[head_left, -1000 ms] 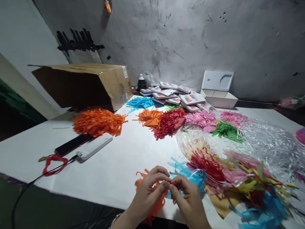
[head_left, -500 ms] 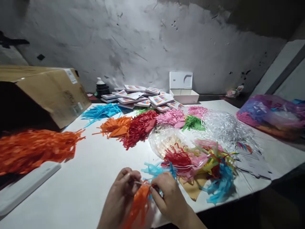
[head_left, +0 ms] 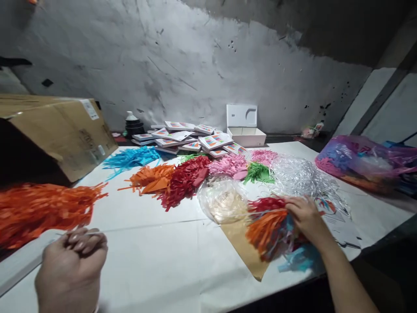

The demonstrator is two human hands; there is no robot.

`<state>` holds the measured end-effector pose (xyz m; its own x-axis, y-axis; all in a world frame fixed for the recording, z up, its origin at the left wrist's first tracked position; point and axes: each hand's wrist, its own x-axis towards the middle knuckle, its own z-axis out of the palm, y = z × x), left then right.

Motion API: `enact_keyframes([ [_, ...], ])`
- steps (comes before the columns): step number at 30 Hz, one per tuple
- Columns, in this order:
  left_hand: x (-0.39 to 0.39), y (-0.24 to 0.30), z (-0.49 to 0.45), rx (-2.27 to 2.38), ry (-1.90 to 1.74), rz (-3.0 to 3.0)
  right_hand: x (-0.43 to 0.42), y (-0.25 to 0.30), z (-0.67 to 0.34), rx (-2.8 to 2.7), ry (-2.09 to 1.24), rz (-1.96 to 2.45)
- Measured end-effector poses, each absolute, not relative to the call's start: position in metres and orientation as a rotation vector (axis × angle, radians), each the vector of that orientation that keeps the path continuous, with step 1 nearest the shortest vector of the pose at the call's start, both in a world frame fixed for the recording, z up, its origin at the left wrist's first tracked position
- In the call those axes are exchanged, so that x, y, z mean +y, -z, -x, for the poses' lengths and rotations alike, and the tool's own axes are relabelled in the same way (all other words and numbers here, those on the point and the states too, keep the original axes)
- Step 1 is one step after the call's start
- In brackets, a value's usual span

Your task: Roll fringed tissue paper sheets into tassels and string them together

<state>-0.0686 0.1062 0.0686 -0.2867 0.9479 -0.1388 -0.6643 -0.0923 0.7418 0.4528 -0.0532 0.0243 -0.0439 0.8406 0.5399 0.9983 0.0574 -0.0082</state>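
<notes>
My left hand (head_left: 73, 265) is closed in a fist at the lower left, gripping a thin string (head_left: 146, 226). The string runs taut across the table to the right. At the other end, my right hand (head_left: 304, 217) is closed at the top of an orange paper tassel (head_left: 266, 228), partly blurred by motion. Red tassels (head_left: 267, 203) and light blue tassels (head_left: 302, 258) bunch around it. Under the orange tassel lies a tan pointed sheet (head_left: 246, 250). What the right fingers pinch exactly is partly hidden.
Orange fringe (head_left: 45, 213) and a long white object (head_left: 22, 263) lie left, before a cardboard box (head_left: 78, 134). Coloured fringe bundles, a clear plastic bag (head_left: 223, 200), silver tinsel (head_left: 296, 174), stacked booklets (head_left: 192, 139), a white box (head_left: 246, 137) and a pink bag (head_left: 358, 161) stand around.
My hands were together at front centre over the orange tassel. The left has moved left with the string, the right has moved right with the tassel, and the string now stretches between them.
</notes>
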Motion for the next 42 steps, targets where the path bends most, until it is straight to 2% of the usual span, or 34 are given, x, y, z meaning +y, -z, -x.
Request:
enact_keyframes([
  [6, 0.11, -0.08, 0.08, 0.867, -1.92, -0.334, -0.057, -0.013, -0.528, -1.57, 0.761, 1.995],
  [9, 0.11, -0.079, 0.078, 0.866, -1.968, -0.332, -0.049, -0.004, -0.511, -1.482, 0.807, 2.006],
  [12, 0.103, -0.072, 0.058, 0.869, -1.901, -0.396, -0.029, -0.002, -0.45, -1.586, 0.733, 1.926],
  [15, 0.085, -0.061, 0.024, 0.853, -1.772, -0.522, -0.006, -0.007, -0.353, -1.887, 0.5, 1.7],
  [17, 0.069, -0.055, 0.002, 0.827, -1.674, -0.613, 0.005, -0.013, -0.282, -2.03, 0.055, 1.404],
  [22, 0.04, -0.046, -0.024, 0.703, -1.387, -0.837, 0.018, -0.021, -0.167, -1.841, -0.626, 1.084],
  [31, 0.05, -0.03, -0.008, 0.809, -1.458, -0.78, 0.01, -0.006, -0.168, -1.623, -1.011, 1.144],
  [35, 0.066, -0.025, 0.007, 0.883, -1.573, -0.715, 0.009, 0.005, -0.201, -1.188, -1.22, 1.093],
  [37, 0.081, -0.023, 0.025, 0.94, -1.668, -0.672, 0.011, 0.009, -0.242, -0.866, -1.13, 1.057],
  [39, 0.097, -0.02, 0.049, 1.013, -1.776, -0.622, 0.01, 0.011, -0.295, -0.634, -0.872, 1.071],
  [42, 0.119, -0.014, 0.083, 1.149, -1.915, -0.556, -0.003, 0.013, -0.374, -0.592, -0.522, 1.111],
])
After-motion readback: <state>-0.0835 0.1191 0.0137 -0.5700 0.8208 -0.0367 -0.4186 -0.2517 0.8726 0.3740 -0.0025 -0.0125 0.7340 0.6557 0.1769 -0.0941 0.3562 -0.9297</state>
